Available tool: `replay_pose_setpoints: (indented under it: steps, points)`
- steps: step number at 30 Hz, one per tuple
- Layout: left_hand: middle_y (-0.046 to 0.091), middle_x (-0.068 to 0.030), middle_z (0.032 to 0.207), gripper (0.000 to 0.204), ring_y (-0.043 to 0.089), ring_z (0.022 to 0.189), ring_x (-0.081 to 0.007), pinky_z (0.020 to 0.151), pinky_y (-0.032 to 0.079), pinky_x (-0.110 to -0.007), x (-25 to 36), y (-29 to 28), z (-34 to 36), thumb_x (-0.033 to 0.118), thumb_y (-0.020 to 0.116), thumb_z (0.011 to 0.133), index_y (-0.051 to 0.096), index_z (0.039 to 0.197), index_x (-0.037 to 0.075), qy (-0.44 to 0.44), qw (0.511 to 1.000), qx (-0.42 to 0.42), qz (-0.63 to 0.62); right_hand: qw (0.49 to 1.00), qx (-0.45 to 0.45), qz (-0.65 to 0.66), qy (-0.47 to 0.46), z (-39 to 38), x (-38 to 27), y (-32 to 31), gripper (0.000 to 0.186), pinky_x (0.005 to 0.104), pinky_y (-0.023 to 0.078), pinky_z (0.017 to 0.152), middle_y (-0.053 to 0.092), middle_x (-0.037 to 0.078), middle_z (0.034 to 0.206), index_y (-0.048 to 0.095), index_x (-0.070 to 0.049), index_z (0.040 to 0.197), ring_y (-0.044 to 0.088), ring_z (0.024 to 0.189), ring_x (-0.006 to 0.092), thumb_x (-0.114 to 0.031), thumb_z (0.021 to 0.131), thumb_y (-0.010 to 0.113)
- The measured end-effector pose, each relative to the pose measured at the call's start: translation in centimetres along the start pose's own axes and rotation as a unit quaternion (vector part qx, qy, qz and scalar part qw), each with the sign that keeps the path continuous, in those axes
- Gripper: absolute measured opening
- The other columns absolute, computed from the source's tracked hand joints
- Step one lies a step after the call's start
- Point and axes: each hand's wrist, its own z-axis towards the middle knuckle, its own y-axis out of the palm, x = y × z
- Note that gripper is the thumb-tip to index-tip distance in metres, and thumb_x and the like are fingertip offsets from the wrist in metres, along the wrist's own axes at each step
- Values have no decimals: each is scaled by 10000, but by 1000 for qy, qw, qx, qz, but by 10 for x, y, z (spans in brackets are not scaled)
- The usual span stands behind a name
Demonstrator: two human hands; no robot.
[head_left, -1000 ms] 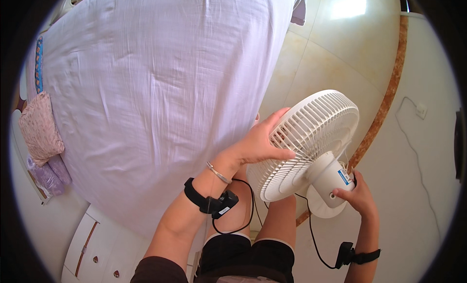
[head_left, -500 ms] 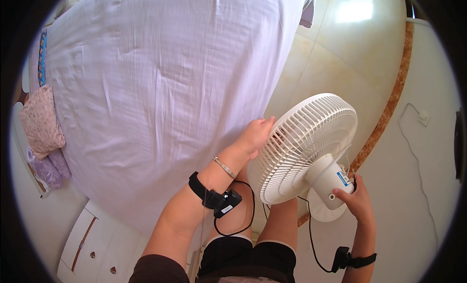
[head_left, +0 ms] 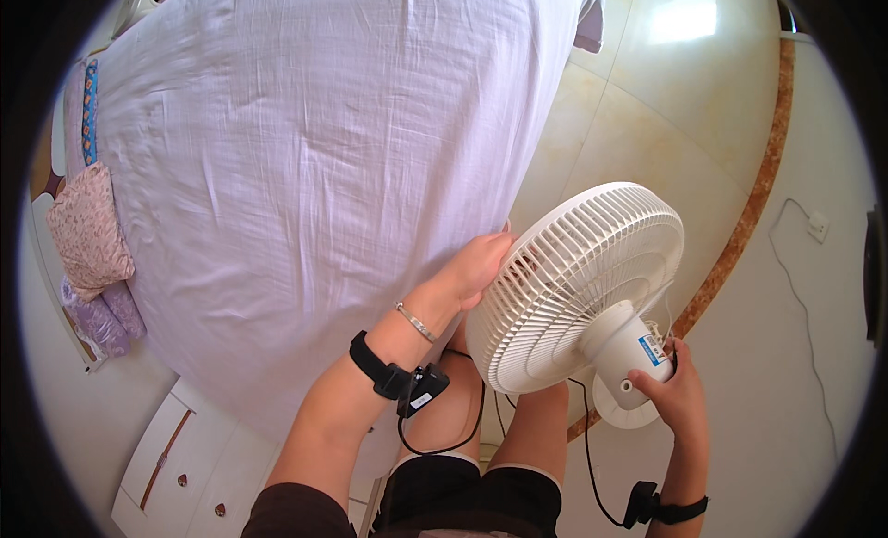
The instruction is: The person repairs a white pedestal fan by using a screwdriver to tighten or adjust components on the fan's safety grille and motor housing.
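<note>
Since a moment ago, the left hand [head_left: 474, 265] has slid from the fan's [head_left: 578, 284] front grille to its left rim, fingers pressed together against the cage. Right hand [head_left: 678, 399] grips the motor housing behind, fingers curled around it. Fan sits tilted above the knees, beside the bed [head_left: 305, 159].

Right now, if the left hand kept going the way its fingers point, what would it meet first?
The left hand points up and right, fingers already at the rim of the white fan grille. Going on, it would most likely press into that grille; depth is hard to judge, so it might slide past its front.
</note>
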Motion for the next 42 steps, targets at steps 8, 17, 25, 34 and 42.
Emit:
replay_pose_setpoints:
  steps: [8,17,25,34,42]
  points:
    - [655,-96,1080,295,625,934,-119,826,531,-275,-17,-23,-40,141,407,1031,595,1174,-37,-18,999,49,-12,999,-21,-44,-24,-16,-7,17,922,371,527,857,665,214,1105,459,31,1343,673,975,316,-377,621,863]
    - [646,-116,1141,327,632,986,-135,875,524,-278,-36,-39,-33,174,457,1029,573,1248,-40,-45,998,29,-14,997,-27,-59,-37,-21,3,30,892,379,531,802,663,206,1035,474,10,1322,667,905,306,-349,610,873]
    - [674,-125,1136,480,634,1008,-150,903,511,-307,-45,-40,-22,354,434,1053,609,1233,-56,38,995,-49,-78,998,-5,-46,-44,-22,7,29,823,371,531,772,665,188,976,496,-6,1283,663,851,290,-314,617,868]
    - [439,-148,1403,544,447,1271,-196,1080,364,-333,-10,-36,-14,390,343,1067,373,1416,-27,16,985,-162,-61,998,1,-47,-35,-36,1,16,696,361,530,734,676,165,936,555,-17,1166,667,802,271,-275,600,866]
    - [629,-153,1251,617,595,1140,-216,1017,462,-364,-17,-10,-21,474,297,1059,554,1315,-25,33,989,-99,106,995,-17,-74,-62,-42,-4,23,704,393,526,770,676,191,993,566,-15,1160,668,870,321,-282,588,876]
